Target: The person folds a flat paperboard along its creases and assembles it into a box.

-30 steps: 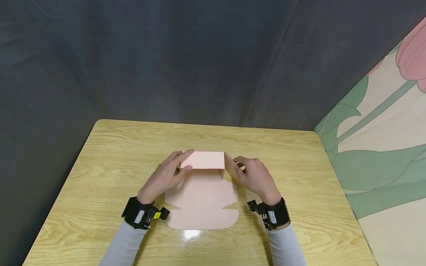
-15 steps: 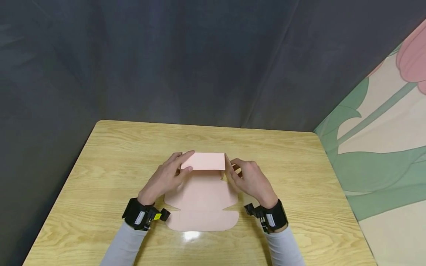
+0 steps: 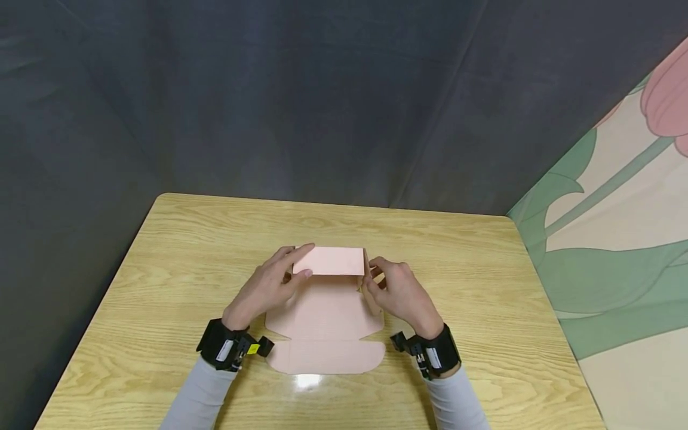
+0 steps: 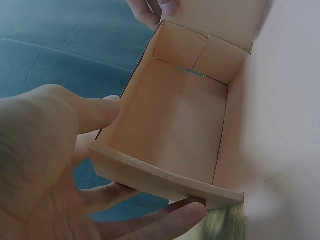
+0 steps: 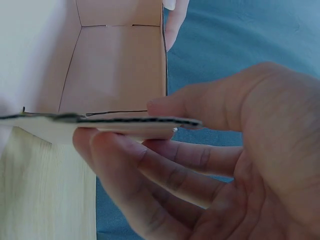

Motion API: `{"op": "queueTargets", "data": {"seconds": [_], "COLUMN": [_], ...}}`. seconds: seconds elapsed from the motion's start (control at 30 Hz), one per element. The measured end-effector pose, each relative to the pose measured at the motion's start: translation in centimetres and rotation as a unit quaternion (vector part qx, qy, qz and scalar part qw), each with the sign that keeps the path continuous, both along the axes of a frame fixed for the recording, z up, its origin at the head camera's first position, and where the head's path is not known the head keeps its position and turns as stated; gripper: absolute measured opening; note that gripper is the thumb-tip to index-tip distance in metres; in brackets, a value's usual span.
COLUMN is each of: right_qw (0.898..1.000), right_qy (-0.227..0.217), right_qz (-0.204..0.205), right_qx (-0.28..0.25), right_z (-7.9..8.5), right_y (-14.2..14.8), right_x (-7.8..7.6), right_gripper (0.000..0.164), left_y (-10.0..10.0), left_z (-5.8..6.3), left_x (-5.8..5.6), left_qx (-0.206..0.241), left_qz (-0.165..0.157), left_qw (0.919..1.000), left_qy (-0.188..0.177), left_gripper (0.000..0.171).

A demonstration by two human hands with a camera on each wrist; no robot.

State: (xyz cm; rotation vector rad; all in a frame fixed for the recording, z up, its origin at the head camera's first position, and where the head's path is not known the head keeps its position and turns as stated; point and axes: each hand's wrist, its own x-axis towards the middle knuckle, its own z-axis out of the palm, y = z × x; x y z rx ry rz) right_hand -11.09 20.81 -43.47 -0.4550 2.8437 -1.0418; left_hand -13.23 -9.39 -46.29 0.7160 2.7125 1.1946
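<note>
Item: pink folding carton [image 3: 329, 261], partly erected, at the middle of the wooden table [image 3: 188, 239]; tray section raised at the far side, open towards the near side, with lid panel [image 3: 328, 307] spread on the tabletop towards the near edge.

Left hand [image 3: 264, 288]: reaching in from the near left; thumb on the near edge of the tray's left end, index finger along its top, other fingers spread against the outside of the end wall; gripping the carton.

Right hand [image 3: 404, 294]: reaching in from the near right, wrist bent towards the carton; thumb and curled fingers clamped on either side of the end flap [image 5: 135, 121], which stands out at the tray's right end.

Wrists: black strap with camera mount on each, above light grey sleeves [image 3: 199, 394].

Markings: white label [image 3: 224, 350] on the left strap, another on the right; yellow sticker [image 3: 253, 348] on the left mount; lettering too small to read.
</note>
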Motion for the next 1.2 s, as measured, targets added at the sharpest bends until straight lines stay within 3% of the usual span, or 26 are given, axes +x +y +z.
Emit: {"op": "queueTargets", "data": {"seconds": [0.33,0.57,0.93,1.07,1.2], "right_qw": [1.0,0.999,0.987,0.989,0.993], "right_qy": [-0.017,-0.029,-0.105,-0.097,-0.075], "right_qz": [-0.015,0.0,-0.006,0.011,0.034], "right_qx": [-0.006,-0.019,-0.125,-0.114,-0.087], "right_z": [-0.2,-0.2,-0.8,-1.1,-1.4], "right_y": [-0.3,-0.1,0.7,1.0,1.2], "right_x": [-0.1,-0.2,-0.9,-1.1,-1.2], "right_gripper": [0.026,0.031,0.029,0.033,0.049], "left_y": [0.1,0.2,0.2,0.2,0.2], "left_z": [0.2,0.2,-0.1,0.0,-0.1], "left_x": [0.1,0.0,0.0,0.0,0.1], "left_qx": [-0.003,-0.003,-0.003,-0.004,-0.007], "left_qz": [0.004,0.01,0.008,0.007,0.002], "left_qw": [1.0,0.9999,1.0,1.0,0.9999], "left_qy": [-0.003,-0.004,0.002,0.004,0.013], "left_gripper": [0.068,0.065,0.064,0.064,0.064]}}
